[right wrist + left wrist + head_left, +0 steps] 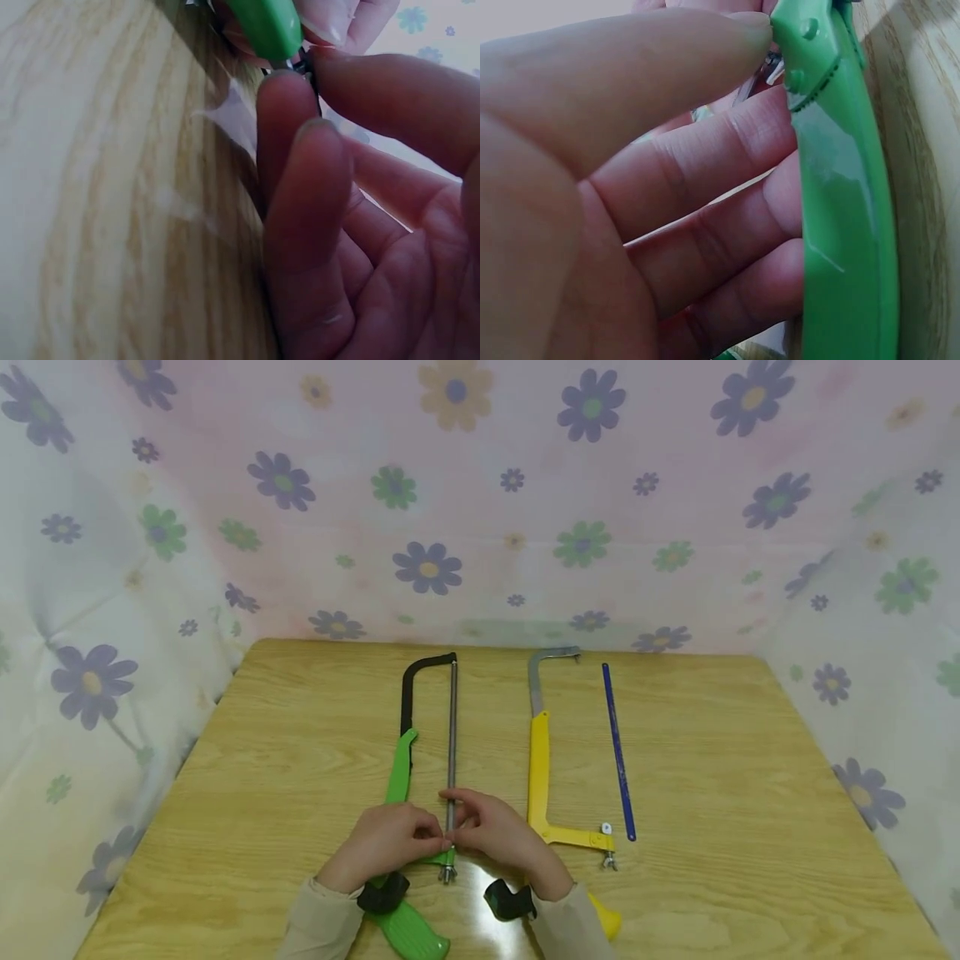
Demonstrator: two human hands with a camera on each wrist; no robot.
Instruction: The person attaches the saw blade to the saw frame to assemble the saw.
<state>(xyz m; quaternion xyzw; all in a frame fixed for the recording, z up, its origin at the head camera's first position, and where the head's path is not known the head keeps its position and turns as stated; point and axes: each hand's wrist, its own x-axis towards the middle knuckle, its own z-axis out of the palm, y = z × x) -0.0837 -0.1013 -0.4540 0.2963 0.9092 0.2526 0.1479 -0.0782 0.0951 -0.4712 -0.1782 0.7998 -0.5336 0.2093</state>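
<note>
A green hacksaw with a black front frame lies on the table, a dark grey blade running along its right side. My left hand grips the green frame near its lower corner, thumb and fingers around it; the left wrist view shows fingers against the green frame. From the right, my right hand pinches the blade's near end beside the wing nut. In the right wrist view its fingertips meet just under the green frame end.
Right of the hands lies a yellow hacksaw with a grey front frame and no blade fitted. A loose blue blade lies beyond it. Flowered cloth hangs behind and at both sides of the wooden table.
</note>
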